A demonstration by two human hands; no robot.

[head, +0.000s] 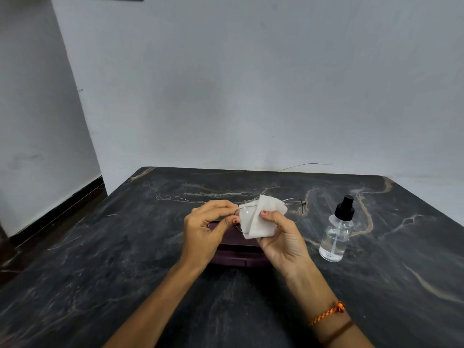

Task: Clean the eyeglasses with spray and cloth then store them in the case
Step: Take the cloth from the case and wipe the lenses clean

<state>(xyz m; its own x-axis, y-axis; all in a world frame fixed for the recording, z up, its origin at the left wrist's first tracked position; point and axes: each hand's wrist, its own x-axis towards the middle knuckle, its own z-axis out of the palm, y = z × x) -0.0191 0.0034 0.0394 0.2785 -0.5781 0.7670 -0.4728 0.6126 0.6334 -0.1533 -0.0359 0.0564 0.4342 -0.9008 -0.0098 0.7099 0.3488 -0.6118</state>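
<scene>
Holding clear liquid: spray bottle (337, 234).

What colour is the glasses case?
Dark purple case, lying under the hands; head view only.

Spray bottle (337, 232) on table (100, 247), right of case (238, 254); eyeglasses (296, 205) above case.

no readable text, labels, brands or numbers anywhere in view; spray bottle (336, 234) is clear glass with a plain black cap, no label; dark case (238, 254) shows no marking; white cloth (261, 217) is blank; nothing legible on the wall (251, 84) either
</scene>
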